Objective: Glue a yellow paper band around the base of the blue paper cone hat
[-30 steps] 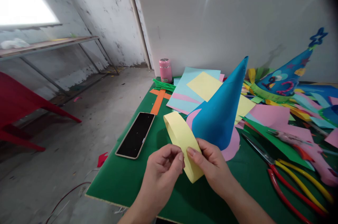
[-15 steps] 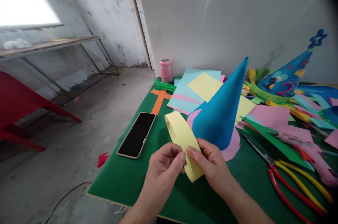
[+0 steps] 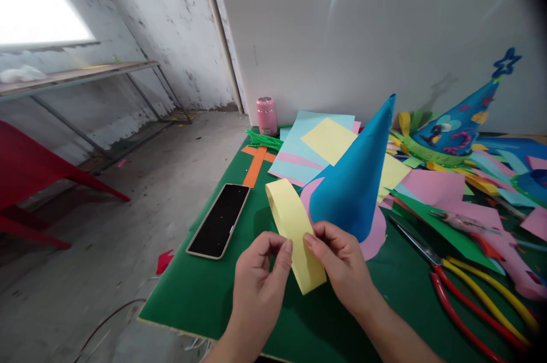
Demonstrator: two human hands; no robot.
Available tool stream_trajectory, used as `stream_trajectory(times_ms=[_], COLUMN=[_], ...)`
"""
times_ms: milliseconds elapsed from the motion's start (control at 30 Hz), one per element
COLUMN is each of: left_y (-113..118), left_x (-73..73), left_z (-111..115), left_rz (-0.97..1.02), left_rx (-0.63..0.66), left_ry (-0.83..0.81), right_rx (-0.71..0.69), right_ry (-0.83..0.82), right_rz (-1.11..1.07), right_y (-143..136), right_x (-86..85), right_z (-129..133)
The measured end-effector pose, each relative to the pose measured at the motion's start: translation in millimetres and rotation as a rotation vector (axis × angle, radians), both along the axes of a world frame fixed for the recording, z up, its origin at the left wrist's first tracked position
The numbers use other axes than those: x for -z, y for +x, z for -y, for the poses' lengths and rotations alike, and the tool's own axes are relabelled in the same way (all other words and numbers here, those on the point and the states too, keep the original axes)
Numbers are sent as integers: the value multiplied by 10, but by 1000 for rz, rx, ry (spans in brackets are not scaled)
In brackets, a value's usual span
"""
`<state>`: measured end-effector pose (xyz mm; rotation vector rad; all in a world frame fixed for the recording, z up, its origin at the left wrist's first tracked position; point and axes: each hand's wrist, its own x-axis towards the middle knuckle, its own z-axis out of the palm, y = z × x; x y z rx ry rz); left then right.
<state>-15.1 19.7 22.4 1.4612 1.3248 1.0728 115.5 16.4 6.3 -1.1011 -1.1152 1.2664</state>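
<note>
A pale yellow paper band, bent into a loop, is held tilted above the green table. My left hand pinches its near left edge between thumb and fingertips. From the other side my right hand grips the band, thumb on its outer face. Just behind the hands a plain blue paper cone stands on a pink paper piece with a rounded edge.
A phone lies left of the band. Red-and-yellow-handled scissors and a pink glue gun are at right. Behind are paper sheets, a pink bottle and a decorated cone hat.
The band has turned slightly in my hands, showing more of its outer face. My left thumb and fingertips have closed more clearly on its edge. The view has shifted a little.
</note>
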Motion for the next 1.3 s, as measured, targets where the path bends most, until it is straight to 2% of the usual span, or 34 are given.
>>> stream_trajectory(times_ms=[67,167,333,433,567,900,1133,1300], left_y=[-1,-14,25,62,57,36,38,40], left_x=[3,19,13,2,40,111,142,149], left_z=[13,17,-11,-15,-11,-34,1,16], left_rz=[-11,104,275,270,235,405,426,405], left_rx=[-44,-87,64,109,80,97,100,33], left_ry=[23,2,-125,-163,-151,-284,-262,-241], right_rx=[14,39,8,-13,-16,-21,-112,-69], right_ry=[-7,-14,-19,-16,-7,-4,-13,4], right_rz=[-6,-12,-33,-45,-49,-53,-79,-45], right_y=[0,5,-7,-16,-15,-13,-79,-76], right_x=[3,3,-33,-54,-46,-11,-54,-17], right_z=[-13,-26,-25,-21,-12,-2,8,-2])
